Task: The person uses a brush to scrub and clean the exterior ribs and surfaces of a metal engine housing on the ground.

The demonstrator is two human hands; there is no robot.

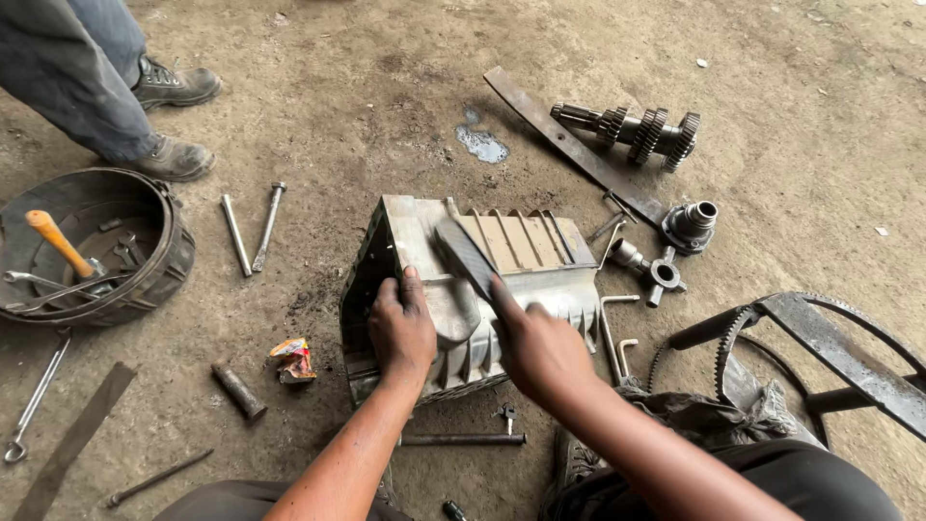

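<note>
At the far left lies a round black rubber tub (pixel 145 280) with an orange-handled tool (pixel 58 241) and some metal wrenches in it. A person in grey trousers and 2 dirty shoes (pixel 174 121) stands just behind it. 2 long grey bolts (pixel 251 230) lie side by side on the dirt floor (pixel 338 96). Nearer the camera are a short rusty metal pin (pixel 238 390) and a small crumpled orange wrapper (pixel 293 359).

In the middle sits the big grey ribbed metal housing (pixel 526 253), right in front of the person. Its long side runs left to right. The left hand (pixel 402 328) lies flat on its near left part and presses down, fingers spread out, gripping nothing. The right hand (pixel 540 349) is closed around a flat dark file (pixel 465 256). The file lies on top of the housing, and its long side points up and to the left, away from the person.

To the right lie 1 long flat rusty metal bar (pixel 569 145), 1 shaft with 3 gears (pixel 637 130), 1 round flange (pixel 691 225) and 1 cross-shaped joint (pixel 656 273). At the far right is a big toothed ring (pixel 733 333)
</note>
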